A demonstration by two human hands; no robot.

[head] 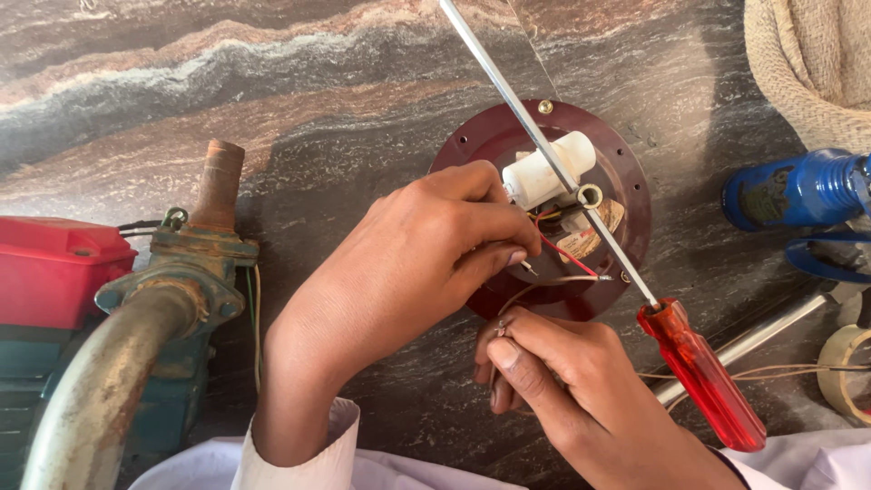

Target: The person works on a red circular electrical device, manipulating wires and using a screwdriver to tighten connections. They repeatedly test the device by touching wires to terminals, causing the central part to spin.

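A round maroon motor cover plate lies on the stone surface, with a white cylindrical capacitor and red and pale wires on it. My left hand rests over the plate's left side and pinches a thin wire end between thumb and fingers. My right hand sits just below the plate, with a bare wire tip pinched at its fingertips. A screwdriver with a red handle and a long steel shaft lies across the plate, untouched.
An old water pump with a red cover and rusty pipe stands at the left. A blue object, a woven sack, a roll of tape and a metal rod lie at the right.
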